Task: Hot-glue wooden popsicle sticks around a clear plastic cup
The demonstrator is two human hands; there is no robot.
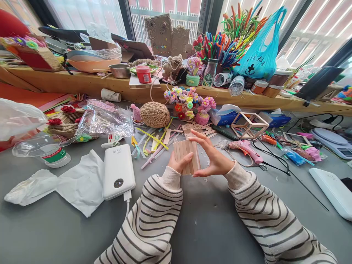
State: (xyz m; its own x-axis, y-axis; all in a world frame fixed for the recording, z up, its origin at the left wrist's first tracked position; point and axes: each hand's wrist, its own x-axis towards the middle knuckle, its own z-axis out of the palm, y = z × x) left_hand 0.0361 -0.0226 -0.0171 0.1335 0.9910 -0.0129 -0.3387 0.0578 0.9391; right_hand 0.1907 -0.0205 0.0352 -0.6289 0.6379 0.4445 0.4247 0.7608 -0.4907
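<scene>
Left grip (178, 163) holds sticks (182, 149); right grip (217, 159) spreads wide at their edge, likely aligning; next needs even pressure.

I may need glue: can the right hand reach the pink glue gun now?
Probably yes: the pink glue gun lies near the right hand with nothing tall between, though that hand seems to touch the craft sticks.

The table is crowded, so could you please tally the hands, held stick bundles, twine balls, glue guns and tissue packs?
Left hand, right hand: 2
Held stick bundle: 1
Twine ball: 1
Glue gun: 1
Tissue packs: 2
Total: 7
</scene>
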